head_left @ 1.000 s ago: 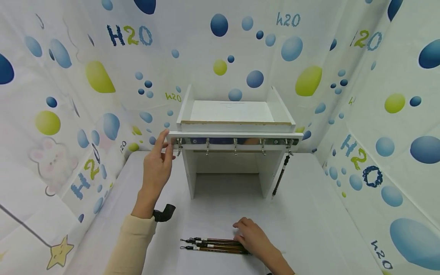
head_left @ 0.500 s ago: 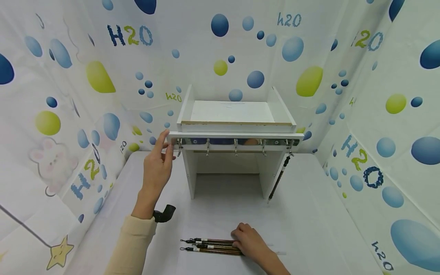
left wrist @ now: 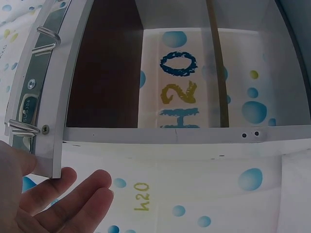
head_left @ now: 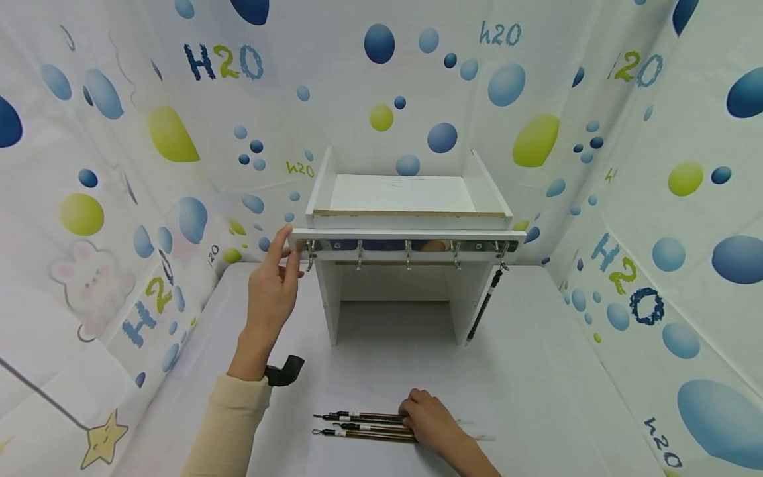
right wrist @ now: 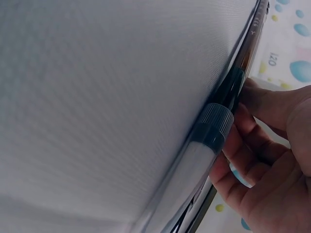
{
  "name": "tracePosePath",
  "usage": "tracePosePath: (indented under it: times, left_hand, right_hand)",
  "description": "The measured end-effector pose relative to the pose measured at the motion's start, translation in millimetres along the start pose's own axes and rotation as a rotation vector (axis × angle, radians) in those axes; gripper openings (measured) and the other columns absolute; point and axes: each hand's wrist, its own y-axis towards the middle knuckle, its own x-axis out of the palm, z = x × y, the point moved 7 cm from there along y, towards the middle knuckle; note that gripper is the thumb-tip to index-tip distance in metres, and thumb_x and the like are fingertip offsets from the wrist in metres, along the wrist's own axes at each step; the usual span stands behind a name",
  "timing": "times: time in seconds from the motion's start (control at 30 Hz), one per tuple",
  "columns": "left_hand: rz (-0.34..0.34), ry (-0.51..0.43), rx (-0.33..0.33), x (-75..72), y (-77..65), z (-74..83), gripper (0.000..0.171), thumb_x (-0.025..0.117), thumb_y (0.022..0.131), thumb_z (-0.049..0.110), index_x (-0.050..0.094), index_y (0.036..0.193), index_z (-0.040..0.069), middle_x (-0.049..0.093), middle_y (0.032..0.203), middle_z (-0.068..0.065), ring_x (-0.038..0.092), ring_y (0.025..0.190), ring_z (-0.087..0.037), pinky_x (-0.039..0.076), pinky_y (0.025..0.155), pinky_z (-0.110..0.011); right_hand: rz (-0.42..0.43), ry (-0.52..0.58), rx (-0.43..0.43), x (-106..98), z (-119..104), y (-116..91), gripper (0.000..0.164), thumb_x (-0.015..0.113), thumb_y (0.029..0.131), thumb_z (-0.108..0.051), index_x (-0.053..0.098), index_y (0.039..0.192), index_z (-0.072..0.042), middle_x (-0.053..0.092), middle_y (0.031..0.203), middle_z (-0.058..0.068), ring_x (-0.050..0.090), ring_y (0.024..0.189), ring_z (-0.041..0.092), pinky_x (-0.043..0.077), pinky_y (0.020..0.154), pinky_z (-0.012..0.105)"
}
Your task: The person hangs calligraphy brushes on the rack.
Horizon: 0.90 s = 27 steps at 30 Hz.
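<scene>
My left hand [head_left: 273, 285] pinches the left end of the white board [left wrist: 57, 136] that carries a metal hook rail [head_left: 381, 245]. In the left wrist view the thumb lies over the front of the board and a finger is behind its end; the other fingers extend free. My right hand [head_left: 432, 421] is on the row of calligraphy brushes [head_left: 375, 435] on the table. The right wrist view has its thumb and fingertips pinching one calligraphy brush [right wrist: 214, 119] near the dark ferrule, with a translucent cap over the tip. Another calligraphy brush [head_left: 484, 308] hangs from the rightmost hook.
The board fronts a white shelf unit [head_left: 326, 305] with an open lower bay and a tray-like top [head_left: 411, 193]. Several hooks stick out along the rail. A black strap piece [head_left: 286, 371] juts from the left wrist. Patterned curtains [head_left: 334, 73] surround the white table [head_left: 536, 397].
My right hand has lowered and shifted slightly left along the brushes, its fingers drawing in on them. The hanging brush has swung a little left. My left hand keeps its place.
</scene>
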Motion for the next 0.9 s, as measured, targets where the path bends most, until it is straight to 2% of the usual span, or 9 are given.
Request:
tracePosePath:
  times: [0.2,0.47,0.73,0.9]
  left_hand:
    - [-0.003,0.002,-0.003,0.3,-0.6,-0.3,0.048,0.050,0.106,0.025,0.040,0.153,0.027,0.069,0.121,-0.021,0.074,0.073,-0.030,0.047,0.055,-0.022]
    - [0.003,0.000,0.009,-0.9,0.8,1.1,0.049,0.050,0.106,0.025,0.039,0.153,0.030,0.070,0.120,-0.021,0.074,0.073,-0.030,0.047,0.055,-0.021]
    - [0.004,0.000,0.016,-0.7,0.3,0.6,0.048,0.050,0.106,0.024,0.041,0.153,0.023,0.069,0.120,-0.021,0.074,0.072,-0.029,0.047,0.055,-0.022]
    - [0.005,0.002,0.016,-0.7,0.1,-0.3,0.048,0.050,0.106,0.025,0.040,0.153,0.027,0.069,0.121,-0.021,0.074,0.072,-0.029,0.047,0.055,-0.022]
  right_hand:
    - [-0.011,0.006,0.004,0.6,0.1,0.9,0.005,0.074,0.090,-0.018,0.068,0.089,-0.018,0.058,0.087,-0.008,0.052,0.079,0.007,0.046,0.069,0.027]
    - [-0.028,0.004,0.007,6.1,1.7,2.4,0.007,0.072,0.091,-0.016,0.071,0.097,-0.017,0.060,0.090,-0.008,0.054,0.083,0.009,0.047,0.073,0.028]
    - [-0.065,0.009,0.029,8.1,1.2,3.8,0.006,0.072,0.090,-0.016,0.070,0.094,-0.020,0.056,0.088,-0.010,0.051,0.081,0.007,0.044,0.070,0.027]
    - [-0.077,0.013,0.039,7.9,1.1,4.2,0.005,0.072,0.090,-0.017,0.069,0.093,-0.020,0.057,0.087,-0.010,0.051,0.080,0.006,0.045,0.069,0.027]
